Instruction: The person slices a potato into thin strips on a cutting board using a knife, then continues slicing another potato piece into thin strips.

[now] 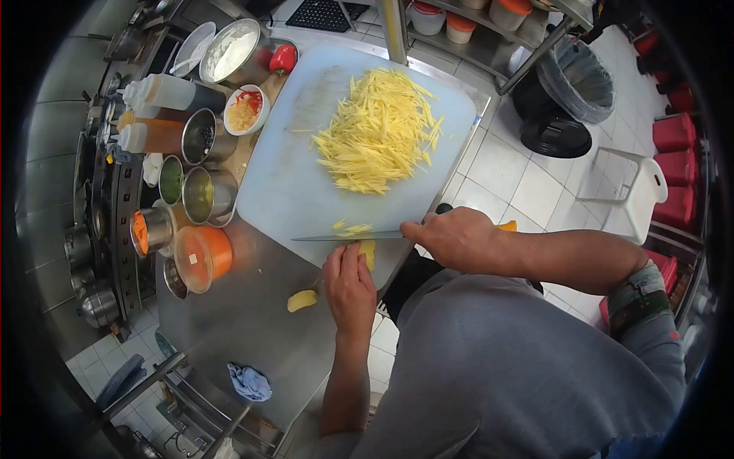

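My right hand (451, 237) is wrapped round the handle of a kitchen knife (344, 237), whose blade points left across the near end of a white cutting board (283, 183). Just in front of the blade lie a few freshly cut yellow strips (355, 229). My left hand (350, 287) has its fingers bent and pressed together on a yellow slice (368, 254) beside the blade. A large heap of thin yellow shreds (378, 130) covers the far middle of the board. Another yellow piece (302, 300) sits on the steel table, left of my left hand.
Along the board's left side stand a bowl of chopped garlic and red pepper (245, 110), squeeze bottles (180, 93), steel containers (212, 195) and an orange-filled tub (203, 256). A red bell pepper (283, 59) is behind. A blue cloth (250, 382) lies on the steel table (222, 321).
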The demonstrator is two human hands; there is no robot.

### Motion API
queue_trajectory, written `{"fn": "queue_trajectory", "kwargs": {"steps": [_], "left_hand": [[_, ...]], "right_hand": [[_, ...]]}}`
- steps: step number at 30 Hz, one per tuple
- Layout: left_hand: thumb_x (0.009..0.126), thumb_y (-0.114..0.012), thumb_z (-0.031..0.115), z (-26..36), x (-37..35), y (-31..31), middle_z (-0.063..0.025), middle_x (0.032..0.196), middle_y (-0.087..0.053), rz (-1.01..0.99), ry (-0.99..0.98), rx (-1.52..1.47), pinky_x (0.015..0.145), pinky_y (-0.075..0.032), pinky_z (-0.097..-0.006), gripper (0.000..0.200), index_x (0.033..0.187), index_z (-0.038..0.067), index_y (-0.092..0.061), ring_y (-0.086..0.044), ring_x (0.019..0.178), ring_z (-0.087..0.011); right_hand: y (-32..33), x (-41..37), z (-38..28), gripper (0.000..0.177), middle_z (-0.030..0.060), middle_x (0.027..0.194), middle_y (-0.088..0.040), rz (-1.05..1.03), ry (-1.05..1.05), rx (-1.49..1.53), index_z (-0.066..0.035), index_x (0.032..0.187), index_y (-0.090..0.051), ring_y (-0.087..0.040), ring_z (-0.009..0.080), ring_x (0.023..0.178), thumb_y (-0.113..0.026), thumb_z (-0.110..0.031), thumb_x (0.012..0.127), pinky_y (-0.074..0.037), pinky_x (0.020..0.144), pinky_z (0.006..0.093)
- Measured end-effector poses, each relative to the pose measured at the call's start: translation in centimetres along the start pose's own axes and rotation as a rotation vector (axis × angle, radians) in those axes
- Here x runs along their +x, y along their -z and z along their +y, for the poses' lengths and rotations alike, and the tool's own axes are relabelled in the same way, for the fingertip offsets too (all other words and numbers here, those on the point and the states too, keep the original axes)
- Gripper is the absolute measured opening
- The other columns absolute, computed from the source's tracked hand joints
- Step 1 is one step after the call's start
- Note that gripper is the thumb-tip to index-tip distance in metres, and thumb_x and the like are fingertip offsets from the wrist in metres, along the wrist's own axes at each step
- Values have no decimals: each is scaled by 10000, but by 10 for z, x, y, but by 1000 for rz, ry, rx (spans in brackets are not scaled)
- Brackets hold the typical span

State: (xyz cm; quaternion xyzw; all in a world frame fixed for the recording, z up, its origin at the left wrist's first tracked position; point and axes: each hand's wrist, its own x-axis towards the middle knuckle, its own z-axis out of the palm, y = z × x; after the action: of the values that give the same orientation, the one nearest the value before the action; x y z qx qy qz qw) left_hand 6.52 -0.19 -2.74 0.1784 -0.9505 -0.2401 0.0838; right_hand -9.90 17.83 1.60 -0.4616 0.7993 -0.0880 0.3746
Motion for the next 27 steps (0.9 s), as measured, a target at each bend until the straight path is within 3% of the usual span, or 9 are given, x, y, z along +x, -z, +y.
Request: {"fn": "queue_trajectory", "kwargs": {"steps": [3,6,9,15,18,21,24,27], "left_hand": [[992,-615,97,4,3,1,-203,1164,-649,-43,23,32,938,-508,-493,203,1174,39,-683,-610,1117,-420],[965,-651,43,5,4,4,-165,1171,-631,-140,54,50,950,-508,-466,215,1177,30,-678,-615,1086,-386],[958,-647,30,1,3,0,-163,1167,-634,-44,-12,54,946,-508,-463,224,1180,26,-674,-614,1091,-387],[959,-637,39,-3,1,0,-169,1162,-641,-78,-3,46,948,-505,-467,240,1196,21,-672,-613,1092,-388],[978,-602,80,3,4,0,-207,1137,-652,-1,-15,-5,936,-502,-487,175,1122,9,-672,-611,1090,-431],[978,-606,78,-1,2,0,-211,1129,-657,-56,25,-5,928,-507,-484,160,1102,5,-677,-617,1082,-429],[980,-610,76,-4,1,-4,-211,1112,-659,25,-31,-26,915,-511,-483,152,1095,5,-678,-621,1068,-426],[975,-636,67,-6,-1,-5,-179,1161,-651,-2,-11,-16,936,-507,-465,211,1174,21,-691,-620,1072,-386]], "right_hand": [[2,-17,-2,290,177,960,-688,76,31,-11,-84,1223,-518,-744,343,797,-590,-88,942,-581,626,454],[9,-42,-6,303,174,984,-674,20,-50,-23,-87,1232,-510,-739,339,802,-590,-83,939,-577,622,459],[4,-30,7,308,171,970,-669,-53,-78,54,-102,1242,-514,-737,340,805,-586,-86,943,-577,619,464],[8,-25,-6,328,167,954,-676,-16,-36,36,-137,1269,-520,-739,356,808,-586,-91,950,-576,612,466],[-3,-13,4,343,171,954,-679,-20,-58,82,-133,1276,-517,-742,364,794,-589,-82,945,-580,610,464],[3,-10,-9,338,182,958,-684,4,4,10,-106,1264,-521,-744,367,781,-600,-80,937,-586,611,464],[3,-20,-3,327,190,961,-687,-53,-90,67,-74,1245,-528,-744,365,779,-615,-81,930,-588,609,463],[-3,-3,-6,319,187,939,-685,17,0,63,-61,1238,-533,-745,370,787,-614,-80,930,-591,619,469]]}}
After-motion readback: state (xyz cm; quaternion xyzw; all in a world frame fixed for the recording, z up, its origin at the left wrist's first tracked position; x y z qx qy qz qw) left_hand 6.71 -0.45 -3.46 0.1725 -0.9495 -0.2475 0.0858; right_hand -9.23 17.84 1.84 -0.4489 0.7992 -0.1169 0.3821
